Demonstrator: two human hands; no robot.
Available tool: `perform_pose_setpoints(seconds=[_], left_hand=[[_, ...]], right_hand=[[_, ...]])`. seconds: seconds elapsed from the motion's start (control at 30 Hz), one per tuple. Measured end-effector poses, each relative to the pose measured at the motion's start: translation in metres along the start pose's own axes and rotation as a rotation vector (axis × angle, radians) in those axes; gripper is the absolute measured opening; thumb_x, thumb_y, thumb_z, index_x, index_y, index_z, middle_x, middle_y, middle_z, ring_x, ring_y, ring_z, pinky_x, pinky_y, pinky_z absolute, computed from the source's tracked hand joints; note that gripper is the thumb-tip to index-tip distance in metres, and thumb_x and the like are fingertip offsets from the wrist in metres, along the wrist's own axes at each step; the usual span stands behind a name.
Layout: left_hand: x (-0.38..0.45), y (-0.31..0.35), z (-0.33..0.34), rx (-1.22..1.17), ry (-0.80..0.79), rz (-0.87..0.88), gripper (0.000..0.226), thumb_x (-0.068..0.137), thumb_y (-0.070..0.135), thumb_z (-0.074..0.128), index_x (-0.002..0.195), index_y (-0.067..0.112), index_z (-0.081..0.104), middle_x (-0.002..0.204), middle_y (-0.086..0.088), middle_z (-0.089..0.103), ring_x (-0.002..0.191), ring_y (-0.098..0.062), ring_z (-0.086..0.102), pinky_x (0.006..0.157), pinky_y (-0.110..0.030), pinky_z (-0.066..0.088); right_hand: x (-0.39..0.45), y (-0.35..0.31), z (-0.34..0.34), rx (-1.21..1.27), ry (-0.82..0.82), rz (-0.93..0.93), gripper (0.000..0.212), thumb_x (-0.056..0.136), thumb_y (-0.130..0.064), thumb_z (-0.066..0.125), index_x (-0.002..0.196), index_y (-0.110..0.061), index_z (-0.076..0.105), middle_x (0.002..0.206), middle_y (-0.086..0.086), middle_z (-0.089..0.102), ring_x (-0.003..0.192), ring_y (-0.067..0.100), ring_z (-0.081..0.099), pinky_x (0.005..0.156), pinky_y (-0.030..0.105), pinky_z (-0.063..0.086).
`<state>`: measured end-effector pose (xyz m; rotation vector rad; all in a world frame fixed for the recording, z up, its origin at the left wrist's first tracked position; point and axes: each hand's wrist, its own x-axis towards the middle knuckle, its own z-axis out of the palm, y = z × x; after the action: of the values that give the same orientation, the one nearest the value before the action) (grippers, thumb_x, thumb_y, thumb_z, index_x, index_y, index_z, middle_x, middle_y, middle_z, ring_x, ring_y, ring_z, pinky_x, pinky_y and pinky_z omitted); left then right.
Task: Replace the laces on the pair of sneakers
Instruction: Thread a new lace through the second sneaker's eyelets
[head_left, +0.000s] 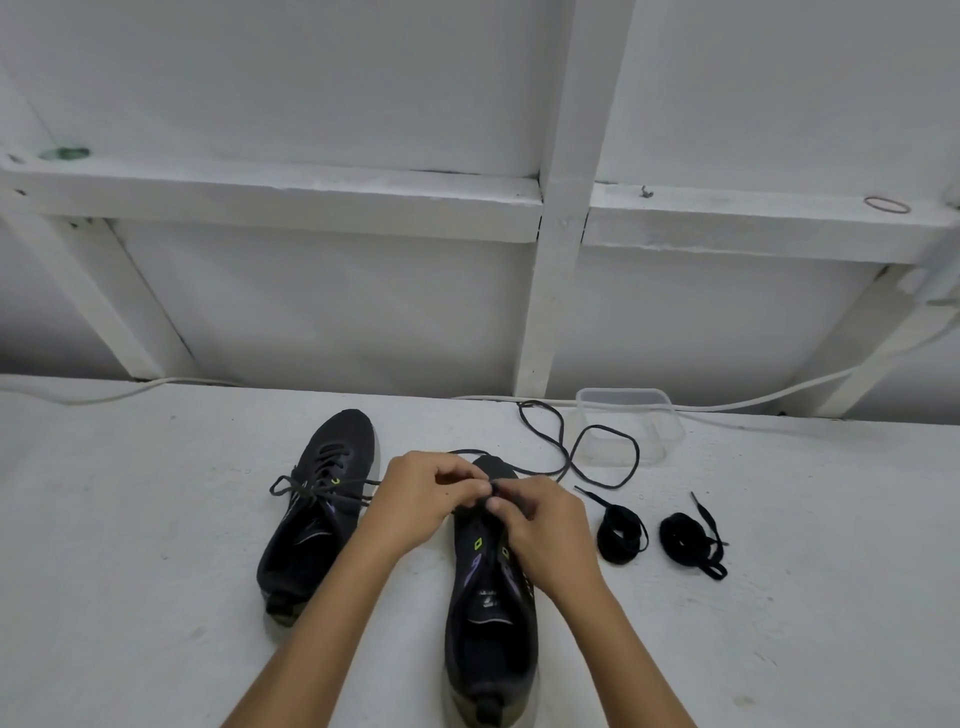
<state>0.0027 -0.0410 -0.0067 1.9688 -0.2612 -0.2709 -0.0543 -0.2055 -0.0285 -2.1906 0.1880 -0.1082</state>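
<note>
The right sneaker (491, 587) lies straight out in front of me on the white table (156, 519), heel toward my body and toe pointing away, so its long axis runs directly from me toward the wall. Both my hands meet over its upper eyelets. My left hand (426, 499) comes in from the left with fingers curled, pinching the old lace (561, 447) at the tongue; my right hand (540, 525) comes from the right, fingertips also pinched on the lace or the eyelet edge — I cannot tell exactly which, the spot is hidden between my fingers.

From that pinch the old lace trails away past the toe and loops loosely across the table to the right, in front of a clear plastic tub (631, 423). So I judge this shoe is mostly unlaced, and the pull that frees the rest should go along the shoe's length, away from me.

The left sneaker (317, 509) sits just beside my left forearm, angled slightly, its lace still threaded and knotted. Right of my right hand, near but apart, lie two bundled black laces (621, 535) — the new ones, I take it — closer to my right hand than my left.
</note>
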Motion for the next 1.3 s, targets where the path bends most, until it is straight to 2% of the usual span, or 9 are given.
perform_pose_setpoints(seconds=[0.33, 0.47, 0.6, 0.77, 0.87, 1.03, 1.13, 1.2, 1.3], left_hand=[[0.003, -0.004, 0.0, -0.089, 0.01, -0.032, 0.008, 0.088, 0.02, 0.076, 0.094, 0.023, 0.08, 0.076, 0.002, 0.076, 0.077, -0.008, 0.072, 0.073, -0.019, 0.055], [0.004, -0.004, 0.0, -0.056, 0.067, -0.013, 0.007, 0.086, 0.026, 0.078, 0.091, 0.029, 0.081, 0.08, 0.008, 0.075, 0.077, -0.003, 0.069, 0.071, -0.013, 0.05], [0.005, -0.003, 0.002, -0.068, 0.062, -0.043, 0.007, 0.084, 0.03, 0.079, 0.091, 0.032, 0.08, 0.082, 0.013, 0.075, 0.078, -0.002, 0.068, 0.07, -0.011, 0.048], [0.008, 0.001, 0.005, 0.014, 0.035, -0.009, 0.009, 0.085, 0.032, 0.078, 0.093, 0.035, 0.08, 0.084, 0.026, 0.069, 0.084, 0.009, 0.063, 0.069, -0.003, 0.04], [0.008, 0.004, 0.005, 0.048, 0.017, 0.001, 0.01, 0.086, 0.036, 0.077, 0.095, 0.035, 0.081, 0.082, 0.029, 0.065, 0.081, 0.011, 0.06, 0.067, -0.001, 0.038], [0.005, 0.01, 0.005, 0.036, 0.022, -0.032, 0.015, 0.086, 0.037, 0.076, 0.1, 0.034, 0.08, 0.084, 0.018, 0.065, 0.078, 0.0, 0.059, 0.069, -0.007, 0.039], [-0.006, 0.011, 0.011, 0.056, 0.083, -0.08, 0.04, 0.087, 0.042, 0.074, 0.125, 0.038, 0.065, 0.097, 0.014, 0.064, 0.077, -0.005, 0.056, 0.071, -0.013, 0.041], [-0.018, 0.006, 0.018, 0.154, 0.091, -0.191, 0.062, 0.087, 0.049, 0.071, 0.142, 0.028, 0.051, 0.116, 0.012, 0.062, 0.093, -0.005, 0.06, 0.078, -0.016, 0.042], [-0.037, -0.001, 0.033, 0.23, 0.004, -0.383, 0.074, 0.085, 0.057, 0.067, 0.142, 0.013, 0.049, 0.14, -0.001, 0.056, 0.107, -0.009, 0.057, 0.083, -0.019, 0.041]], right_hand=[[0.007, 0.001, -0.002, 0.262, -0.072, 0.001, 0.023, 0.094, -0.022, 0.068, 0.09, -0.042, 0.077, 0.09, -0.023, 0.075, 0.089, -0.003, 0.068, 0.076, 0.009, 0.046], [0.01, 0.005, -0.003, 0.359, -0.119, 0.05, 0.017, 0.095, -0.022, 0.068, 0.104, -0.03, 0.081, 0.096, -0.017, 0.077, 0.096, -0.001, 0.07, 0.087, 0.021, 0.053], [0.011, 0.005, -0.003, 0.399, -0.119, 0.037, 0.02, 0.096, -0.02, 0.066, 0.103, -0.032, 0.081, 0.096, -0.015, 0.078, 0.095, 0.003, 0.071, 0.088, 0.025, 0.055], [0.011, 0.006, -0.003, 0.342, -0.118, -0.001, 0.024, 0.094, -0.02, 0.068, 0.094, -0.041, 0.079, 0.089, -0.017, 0.077, 0.087, -0.001, 0.068, 0.077, 0.011, 0.048], [0.014, 0.006, -0.003, 0.308, -0.104, -0.026, 0.029, 0.093, -0.021, 0.07, 0.088, -0.048, 0.077, 0.086, -0.015, 0.076, 0.081, 0.001, 0.066, 0.074, 0.011, 0.046], [0.017, 0.009, -0.001, 0.292, -0.13, -0.04, 0.022, 0.093, -0.025, 0.069, 0.093, -0.046, 0.078, 0.085, -0.012, 0.075, 0.077, 0.0, 0.063, 0.072, 0.011, 0.045], [0.021, 0.01, -0.004, 0.345, -0.185, 0.01, 0.014, 0.095, -0.028, 0.067, 0.096, -0.035, 0.08, 0.091, -0.012, 0.077, 0.087, 0.002, 0.07, 0.078, 0.014, 0.05], [0.026, 0.01, -0.008, 0.399, -0.205, 0.069, 0.012, 0.094, -0.028, 0.07, 0.091, -0.031, 0.081, 0.091, -0.009, 0.078, 0.091, 0.007, 0.072, 0.083, 0.022, 0.054], [0.034, 0.01, -0.016, 0.382, -0.252, 0.111, 0.009, 0.093, -0.028, 0.073, 0.09, -0.028, 0.081, 0.091, -0.009, 0.078, 0.09, 0.005, 0.072, 0.084, 0.023, 0.054]])
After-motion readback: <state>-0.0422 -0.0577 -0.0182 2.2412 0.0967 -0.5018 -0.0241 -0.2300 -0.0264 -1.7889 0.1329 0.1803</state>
